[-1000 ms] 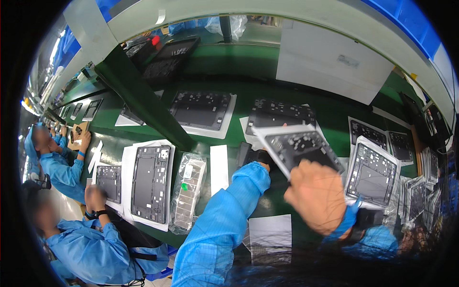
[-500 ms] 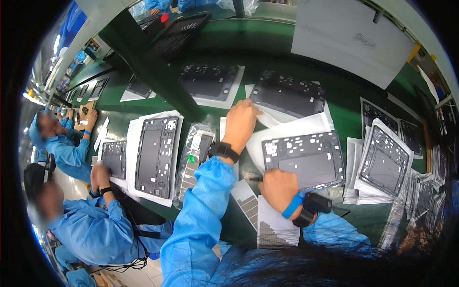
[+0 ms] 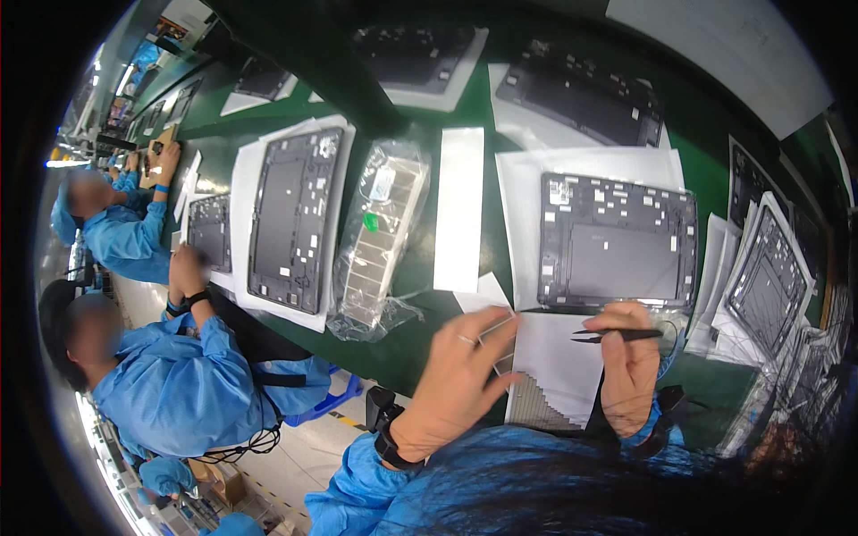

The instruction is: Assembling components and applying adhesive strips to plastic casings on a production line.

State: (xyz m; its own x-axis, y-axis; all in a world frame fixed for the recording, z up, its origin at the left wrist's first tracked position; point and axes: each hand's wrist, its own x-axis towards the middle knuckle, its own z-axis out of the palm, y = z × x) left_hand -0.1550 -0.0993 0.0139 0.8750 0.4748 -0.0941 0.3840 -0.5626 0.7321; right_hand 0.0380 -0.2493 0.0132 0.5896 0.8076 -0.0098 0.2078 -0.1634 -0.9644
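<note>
My right hand [image 3: 630, 366] grips black tweezers [image 3: 630, 336], their tips pointing left over a white sheet of small grey strips [image 3: 556, 357]. At that sheet's left edge is my left hand [image 3: 460, 371], fingers stretched and thumb apart, partly covering a sheet with larger grey rectangles [image 3: 506, 359]. Just beyond the tweezers lies a black tablet housing [image 3: 635, 259] dotted with small white pads, its open inner side up. White wrapping paper [image 3: 518, 192] spreads beneath it. A long white strip of paper [image 3: 461, 210] lies to its left.
A clear bag of grey rectangular pieces [image 3: 380, 241] lies left of the white strip. More tablet housings stand around: one on the left [image 3: 295, 223], one at the back [image 3: 581, 94], one on stacked paper at right [image 3: 769, 277]. A co-worker [image 3: 174, 375] sits at left; a green post [image 3: 304, 58] rises behind.
My left hand has come back from the far housing to the grey-strip sheets. My right hand has turned, and tweezers now show in it. The view has shifted too.
</note>
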